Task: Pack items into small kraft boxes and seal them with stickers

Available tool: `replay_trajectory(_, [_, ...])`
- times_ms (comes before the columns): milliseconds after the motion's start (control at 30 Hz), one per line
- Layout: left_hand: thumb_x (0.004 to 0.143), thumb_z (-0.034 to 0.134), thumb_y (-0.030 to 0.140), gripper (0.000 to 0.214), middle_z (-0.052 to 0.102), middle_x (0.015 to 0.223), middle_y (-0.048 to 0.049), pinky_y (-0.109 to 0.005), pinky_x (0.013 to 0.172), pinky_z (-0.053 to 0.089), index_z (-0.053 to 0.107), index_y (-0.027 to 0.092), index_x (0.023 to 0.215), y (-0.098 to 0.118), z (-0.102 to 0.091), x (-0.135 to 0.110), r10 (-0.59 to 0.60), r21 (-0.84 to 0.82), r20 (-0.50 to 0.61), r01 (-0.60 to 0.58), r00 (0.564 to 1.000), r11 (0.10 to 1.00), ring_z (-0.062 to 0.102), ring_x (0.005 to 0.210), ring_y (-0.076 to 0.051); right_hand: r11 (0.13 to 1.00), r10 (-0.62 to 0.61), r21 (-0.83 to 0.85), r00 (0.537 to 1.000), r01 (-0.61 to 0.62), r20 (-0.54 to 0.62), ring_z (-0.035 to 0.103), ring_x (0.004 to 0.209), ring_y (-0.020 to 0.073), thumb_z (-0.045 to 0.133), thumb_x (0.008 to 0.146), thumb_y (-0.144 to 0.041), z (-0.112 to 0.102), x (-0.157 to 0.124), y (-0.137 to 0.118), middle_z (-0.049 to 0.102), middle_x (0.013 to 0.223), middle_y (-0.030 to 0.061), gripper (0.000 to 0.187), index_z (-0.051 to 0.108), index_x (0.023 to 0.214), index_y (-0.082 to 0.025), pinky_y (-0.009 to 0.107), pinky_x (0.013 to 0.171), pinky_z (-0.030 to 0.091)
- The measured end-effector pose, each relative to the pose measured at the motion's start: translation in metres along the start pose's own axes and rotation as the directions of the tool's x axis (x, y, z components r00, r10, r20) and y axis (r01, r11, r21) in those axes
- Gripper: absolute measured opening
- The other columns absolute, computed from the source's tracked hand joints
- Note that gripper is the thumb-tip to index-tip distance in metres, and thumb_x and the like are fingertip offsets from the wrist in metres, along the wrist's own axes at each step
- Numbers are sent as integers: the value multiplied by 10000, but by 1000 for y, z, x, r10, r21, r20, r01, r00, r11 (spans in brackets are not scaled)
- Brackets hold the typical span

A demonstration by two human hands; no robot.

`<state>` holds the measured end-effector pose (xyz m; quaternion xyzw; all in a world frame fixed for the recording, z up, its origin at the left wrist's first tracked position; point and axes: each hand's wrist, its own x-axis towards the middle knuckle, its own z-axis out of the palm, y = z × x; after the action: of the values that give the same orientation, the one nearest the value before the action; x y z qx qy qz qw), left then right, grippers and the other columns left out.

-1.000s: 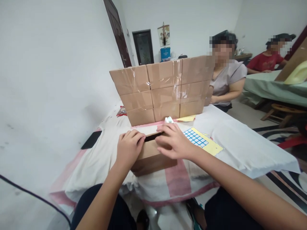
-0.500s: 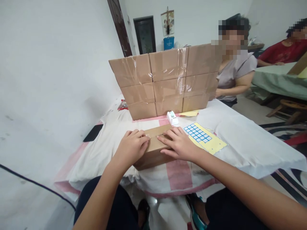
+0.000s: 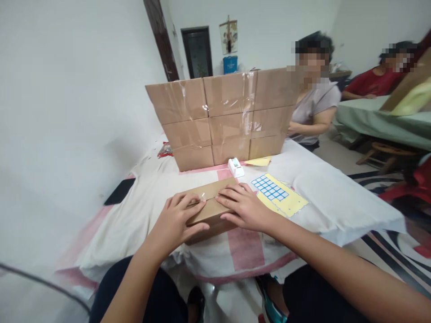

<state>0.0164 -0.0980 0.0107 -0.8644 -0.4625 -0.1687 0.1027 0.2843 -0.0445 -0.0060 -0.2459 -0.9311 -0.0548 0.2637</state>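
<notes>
A small brown cardboard box (image 3: 215,207) lies near the table's front edge, its top flaps meeting along a seam. Fingers of my left hand (image 3: 180,215) rest stretched over the left end of the top, the thumb apart along the front edge. By its index finger a small bit of clear tape (image 3: 202,196) shines on the seam. On the right end, my right hand (image 3: 240,206) lies with its fingers spread, their tips near the seam. Behind the box stands a white tape dispenser (image 3: 235,168). A yellow sheet with blue-edged white labels (image 3: 274,188) is to the right.
A wall of taped cardboard boxes (image 3: 218,119) stands across the table's back. The white tablecloth (image 3: 323,193) carries a black flat object (image 3: 120,192) at left and a red packet (image 3: 164,150). One person (image 3: 316,105) sits behind at right; another in red (image 3: 370,85) sits farther off.
My left thumb has moved away from the index finger, down toward the box's front edge, and the clear tape now shows. The right hand stays on the box. The whole view has shifted slightly.
</notes>
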Motion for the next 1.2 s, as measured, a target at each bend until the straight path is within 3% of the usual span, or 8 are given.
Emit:
replay_trajectory(400, [861,622,653,617,621,1446,18,-438,980,464,529,462,1440,-46,54,-12,142,24,-121,-140,982,990,571,1279,-323,995,19,-101,999,-16,34,490,1292,258,472,1005,-606,8,-3,1,637,1396,96,554,621,1351,-200,443,1052,351])
replay_trajectory(633, [907,578,593,570,600,1462,59,-514,959,480,468,519,1461,-45,57,-11,154,70,-122,-146,981,987,569,1276,-345,994,11,-107,1000,-9,19,492,1289,250,470,1005,-609,11,-4,1,642,1389,78,573,613,1369,-190,441,1059,355])
replay_trajectory(800, [851,656,625,581,710,1318,39,-408,973,530,570,465,1402,-45,54,-4,208,-51,-168,-219,964,974,654,1175,-272,995,14,-96,1000,-14,-3,514,1272,238,490,1005,-588,1,-4,5,651,1360,79,520,640,1325,-206,425,1089,358])
replay_trajectory(900, [846,668,619,547,736,1267,55,-386,947,543,605,456,1365,-47,49,-1,191,-64,-186,-206,964,976,685,1112,-253,985,166,-31,977,-172,-131,548,1249,231,534,997,-539,-18,-17,21,659,1330,100,433,693,1218,-201,395,1068,396])
replay_trajectory(1000, [865,651,609,519,738,1261,70,-383,939,533,606,445,1356,-47,45,1,192,-72,-205,-210,960,975,686,1107,-245,821,566,52,799,-568,-203,585,1216,221,555,1001,-393,-39,-48,44,665,1292,124,326,697,1188,-167,369,1056,421])
replay_trajectory(1067, [888,622,601,482,739,1259,64,-380,943,521,618,430,1339,-44,43,3,188,-98,-217,-213,958,972,681,1115,-243,560,826,16,557,-828,-86,607,1176,221,545,994,-364,-48,-75,61,667,1264,118,324,687,1212,-171,351,1031,439])
replay_trajectory(1133, [914,579,600,455,737,1266,47,-382,928,512,632,412,1325,-39,42,4,166,-113,-203,-191,965,975,673,1133,-250,316,949,-87,314,-945,37,610,1167,256,558,966,-402,-50,-99,78,655,1267,131,384,668,1261,-182,374,989,461])
replay_trajectory(1200, [938,525,600,467,722,1297,26,-391,871,507,619,399,1349,-32,41,5,121,-80,-161,-135,979,988,660,1159,-268,182,980,-169,165,-969,110,596,1181,317,594,918,-437,-45,-114,94,644,1265,165,440,665,1263,-173,425,950,477])
